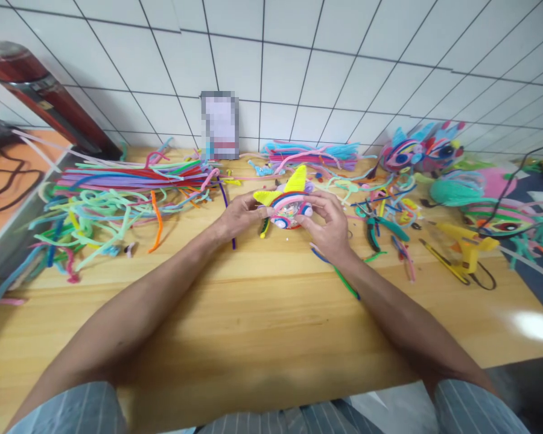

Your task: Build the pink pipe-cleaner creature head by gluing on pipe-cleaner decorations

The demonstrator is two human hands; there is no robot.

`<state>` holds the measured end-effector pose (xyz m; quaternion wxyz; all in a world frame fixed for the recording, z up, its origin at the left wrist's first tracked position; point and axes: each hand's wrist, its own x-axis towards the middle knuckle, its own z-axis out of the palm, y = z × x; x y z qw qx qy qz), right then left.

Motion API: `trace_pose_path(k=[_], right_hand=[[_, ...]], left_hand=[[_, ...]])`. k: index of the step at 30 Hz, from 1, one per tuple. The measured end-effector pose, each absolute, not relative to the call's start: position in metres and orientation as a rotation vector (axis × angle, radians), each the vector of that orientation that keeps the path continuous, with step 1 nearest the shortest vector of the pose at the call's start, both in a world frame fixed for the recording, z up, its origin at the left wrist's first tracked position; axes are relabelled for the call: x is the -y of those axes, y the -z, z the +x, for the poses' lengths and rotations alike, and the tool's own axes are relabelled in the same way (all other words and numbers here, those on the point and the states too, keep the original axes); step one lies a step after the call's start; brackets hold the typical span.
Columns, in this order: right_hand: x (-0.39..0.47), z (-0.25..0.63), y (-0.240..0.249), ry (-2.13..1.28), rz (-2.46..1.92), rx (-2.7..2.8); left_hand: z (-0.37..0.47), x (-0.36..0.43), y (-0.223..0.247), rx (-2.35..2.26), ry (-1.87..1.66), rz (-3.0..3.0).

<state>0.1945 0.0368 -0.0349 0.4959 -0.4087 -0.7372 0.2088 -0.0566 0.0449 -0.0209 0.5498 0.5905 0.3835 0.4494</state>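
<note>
Between my two hands, over the middle of the table, is a pipe cleaner figure (pixel 291 209) with a round clear front, striped bands of blue, red and pink, and two yellow pointed pieces on top. My left hand (pixel 241 216) has its fingers and thumb closed on the figure's left side. On the opposite side my right hand (pixel 328 224) grips it, thumb at the lower front and fingers behind the upper edge. A dark purple pipe cleaner (pixel 227 211) lies close to my left hand. Blue and green pipe cleaners (pixel 344 282) lie under my right forearm.
Pipe cleaners in a bundle (pixel 136 175) and a loose tangle (pixel 104 211) cover the left. A phone-like object (pixel 220 125), blurred, leans on the tiled wall. Green-handled pliers (pixel 373 229), a yellow glue gun (pixel 466 244) and finished-looking figures (pixel 402 154) are at right.
</note>
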Motion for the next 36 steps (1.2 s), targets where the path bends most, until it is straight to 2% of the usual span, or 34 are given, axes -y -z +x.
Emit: trace_pose_path(k=[5, 12, 25, 36], right_hand=[[-0.034, 0.188, 0.035, -0.641, -1.037, 1.732], [-0.034, 0.194, 0.045, -0.719, -1.021, 1.627], [-0.035, 0.192, 0.052, -0.94, -1.022, 1.487], [-0.039, 0.193, 0.051, -0.953, -1.026, 1.508]], left_hand=[[-0.064, -0.045, 0.014, -0.977, -1.145, 1.522], [-0.061, -0.046, 0.022, -0.925, -1.079, 1.585], [-0.059, -0.05, 0.028, -0.881, -1.121, 1.483], [-0.057, -0.048, 0.027, -0.928, -1.143, 1.395]])
